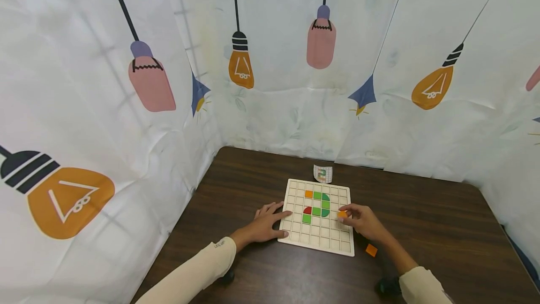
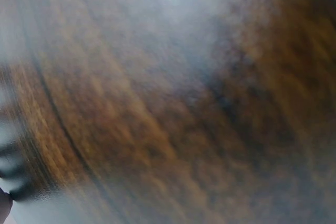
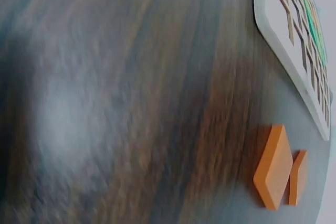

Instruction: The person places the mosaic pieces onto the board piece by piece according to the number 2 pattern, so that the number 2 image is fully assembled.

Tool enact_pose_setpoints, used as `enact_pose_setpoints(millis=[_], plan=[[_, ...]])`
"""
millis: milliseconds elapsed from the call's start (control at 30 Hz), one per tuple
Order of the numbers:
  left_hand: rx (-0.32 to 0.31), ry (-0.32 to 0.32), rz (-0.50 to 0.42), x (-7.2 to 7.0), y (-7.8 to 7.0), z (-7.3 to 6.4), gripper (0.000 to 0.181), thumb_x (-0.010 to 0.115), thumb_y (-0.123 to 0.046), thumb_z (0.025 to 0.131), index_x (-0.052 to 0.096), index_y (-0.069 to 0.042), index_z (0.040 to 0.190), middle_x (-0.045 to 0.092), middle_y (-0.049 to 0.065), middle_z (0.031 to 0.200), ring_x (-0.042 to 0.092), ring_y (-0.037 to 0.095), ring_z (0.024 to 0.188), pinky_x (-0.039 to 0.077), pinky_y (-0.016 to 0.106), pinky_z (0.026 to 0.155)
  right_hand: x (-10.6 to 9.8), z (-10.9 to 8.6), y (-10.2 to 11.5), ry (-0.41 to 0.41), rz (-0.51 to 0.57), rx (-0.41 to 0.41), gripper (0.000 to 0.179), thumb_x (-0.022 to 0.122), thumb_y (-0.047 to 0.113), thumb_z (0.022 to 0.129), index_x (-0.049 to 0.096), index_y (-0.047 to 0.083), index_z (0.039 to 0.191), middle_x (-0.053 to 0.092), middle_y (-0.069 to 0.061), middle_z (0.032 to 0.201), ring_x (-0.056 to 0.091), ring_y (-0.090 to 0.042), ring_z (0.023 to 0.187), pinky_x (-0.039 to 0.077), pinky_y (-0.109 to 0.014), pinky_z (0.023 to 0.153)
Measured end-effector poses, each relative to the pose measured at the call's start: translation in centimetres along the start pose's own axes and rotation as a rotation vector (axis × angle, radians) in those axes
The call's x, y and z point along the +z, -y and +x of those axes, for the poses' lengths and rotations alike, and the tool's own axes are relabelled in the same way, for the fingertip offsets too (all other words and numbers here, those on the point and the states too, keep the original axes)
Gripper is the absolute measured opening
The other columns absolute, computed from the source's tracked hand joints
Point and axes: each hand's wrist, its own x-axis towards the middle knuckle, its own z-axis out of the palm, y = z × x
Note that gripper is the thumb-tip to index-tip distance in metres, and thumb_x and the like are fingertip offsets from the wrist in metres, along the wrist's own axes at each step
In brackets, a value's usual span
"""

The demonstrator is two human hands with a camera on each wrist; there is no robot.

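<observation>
A cream grid board (image 1: 297, 236) lies on the table, bearing an orange square, a red rounded piece (image 1: 308, 210) and several green pieces (image 1: 306, 218) in a curved pattern. My left hand (image 1: 266, 224), fingers spread, rests at the board's left edge with thumb and a fingertip touching it. Over the board's right side, my right hand (image 1: 363, 222) pinches an orange square tile (image 1: 342, 214). Another orange tile (image 1: 371, 250) lies on the table below that hand. In the right wrist view, two orange tiles (image 3: 273, 169) appear beside the board; the hand is out of sight there.
A small printed card (image 1: 322, 174) with a similar coloured pattern lies behind the board. The dark wood table (image 1: 426, 219) meets patterned white sheets (image 1: 274, 121) at the back and left. Mostly blurred tabletop (image 2: 157, 129) fills the left wrist view.
</observation>
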Motion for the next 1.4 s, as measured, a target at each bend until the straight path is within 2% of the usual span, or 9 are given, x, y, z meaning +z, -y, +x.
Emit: enact_pose_setpoints(millis=[200,467,600,700,900,1167,1400], plan=[[-0.004,-0.002,-0.001,0.0,-0.1,0.0,0.067,0.067,-0.051,0.092,0.046,-0.03,0.152,0.026,0.007,0.165,0.023,0.037,0.148,0.025,0.062,0.106,0.7,-0.1,1.0,0.017,0.057,0.025,0.035,0.074,0.016,0.092,0.068,-0.001,0.122,0.064,-0.017,0.102,0.047,-0.007,0.051,0.043,-0.025,0.046],[-0.002,0.0,-0.001,-0.1,-0.2,-0.1,0.066,0.067,-0.05,0.093,0.046,-0.029,0.152,0.025,0.007,0.166,0.023,0.037,0.148,0.025,0.063,0.106,1.7,0.0,0.9,0.049,0.111,0.094,0.037,0.072,0.017,0.094,0.066,-0.001,0.125,0.065,-0.016,0.104,0.054,-0.015,0.054,0.047,-0.028,0.049],[-0.003,0.0,-0.001,-0.1,-0.2,-0.1,0.066,0.067,-0.05,0.093,0.046,-0.029,0.152,0.025,0.008,0.166,0.023,0.038,0.148,0.025,0.063,0.106,2.6,0.5,0.8,0.036,0.095,0.071,0.034,0.074,0.017,0.092,0.067,0.0,0.12,0.067,-0.013,0.1,0.062,-0.014,0.071,0.05,-0.026,0.058],[-0.008,0.001,0.002,0.0,-0.1,-0.1,0.067,0.067,-0.051,0.093,0.046,-0.031,0.152,0.025,0.007,0.166,0.023,0.037,0.149,0.025,0.063,0.107,3.6,0.7,0.8,0.024,0.071,0.043,0.032,0.076,0.017,0.09,0.068,0.001,0.117,0.068,-0.011,0.096,0.064,-0.011,0.081,0.05,-0.024,0.062],[-0.018,0.005,0.008,0.1,0.0,0.0,0.067,0.066,-0.053,0.093,0.045,-0.033,0.153,0.024,0.005,0.166,0.022,0.035,0.149,0.025,0.061,0.108,5.2,0.8,0.9,0.021,0.064,0.013,0.031,0.077,0.02,0.09,0.07,0.001,0.114,0.068,-0.007,0.091,0.059,-0.006,0.071,0.048,-0.023,0.061],[-0.013,0.004,0.011,0.1,0.1,0.0,0.067,0.066,-0.053,0.093,0.045,-0.033,0.153,0.024,0.005,0.166,0.023,0.036,0.149,0.025,0.062,0.108,6.5,0.9,1.7,0.07,0.121,0.042,0.033,0.074,0.013,0.091,0.069,-0.003,0.119,0.069,-0.01,0.094,0.055,-0.006,0.062,0.045,-0.022,0.052],[-0.005,0.011,0.012,0.1,0.0,0.0,0.067,0.066,-0.052,0.093,0.045,-0.032,0.153,0.025,0.007,0.166,0.023,0.038,0.148,0.025,0.063,0.107,8.0,1.3,2.2,0.05,0.096,0.023,0.031,0.079,0.017,0.088,0.072,-0.002,0.112,0.071,-0.006,0.088,0.059,-0.004,0.07,0.05,-0.021,0.062]])
